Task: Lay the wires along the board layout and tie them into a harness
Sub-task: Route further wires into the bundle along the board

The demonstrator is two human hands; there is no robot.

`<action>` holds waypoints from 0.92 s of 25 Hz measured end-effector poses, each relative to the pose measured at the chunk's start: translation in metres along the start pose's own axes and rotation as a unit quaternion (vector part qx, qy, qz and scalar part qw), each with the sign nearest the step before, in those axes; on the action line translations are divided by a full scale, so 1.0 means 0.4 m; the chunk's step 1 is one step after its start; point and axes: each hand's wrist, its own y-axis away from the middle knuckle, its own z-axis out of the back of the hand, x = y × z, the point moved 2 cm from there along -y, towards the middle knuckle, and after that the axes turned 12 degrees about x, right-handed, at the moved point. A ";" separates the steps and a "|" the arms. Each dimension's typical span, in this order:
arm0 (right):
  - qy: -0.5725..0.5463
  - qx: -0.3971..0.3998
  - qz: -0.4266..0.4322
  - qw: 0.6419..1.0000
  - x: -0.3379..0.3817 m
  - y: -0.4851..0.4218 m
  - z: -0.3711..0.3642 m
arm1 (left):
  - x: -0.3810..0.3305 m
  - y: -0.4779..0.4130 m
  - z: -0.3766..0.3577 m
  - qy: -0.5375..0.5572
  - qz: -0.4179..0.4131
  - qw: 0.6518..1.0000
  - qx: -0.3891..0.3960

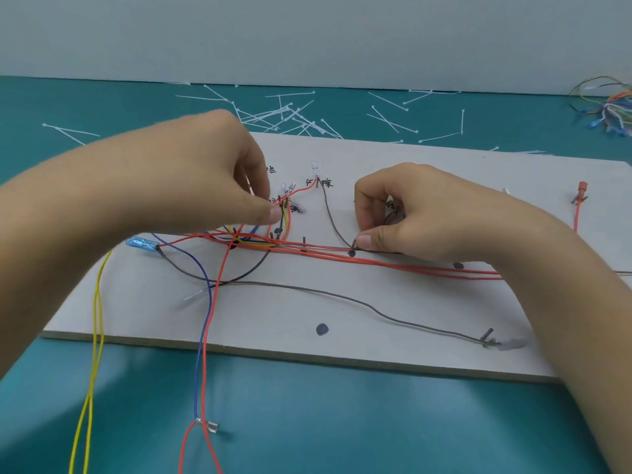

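A pale layout board (pixel 342 302) with black pegs, dots and handwritten labels lies on the teal table. Red wires (pixel 393 265) run in a bundle across its middle. A brown wire (pixel 342 295) curves toward the lower right peg (pixel 487 336). Blue (pixel 201 336), yellow (pixel 97 336) and red wires hang off the front edge. My left hand (pixel 191 179) pinches wires at the upright pegs left of centre. My right hand (pixel 410 210) pinches a dark wire (pixel 333 217) at a peg (pixel 354 241) on the main run.
Several white cable ties (pixel 290 114) lie scattered on the table behind the board. A coil of coloured spare wires (pixel 608 104) sits at the far right. A red terminal (pixel 581 189) stands at the board's right. A blue connector (pixel 140 242) lies at the left edge.
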 end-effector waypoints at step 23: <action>0.084 0.017 0.028 0.996 0.057 -0.018 -0.040 | -0.067 0.069 -0.044 0.112 0.011 0.993 0.038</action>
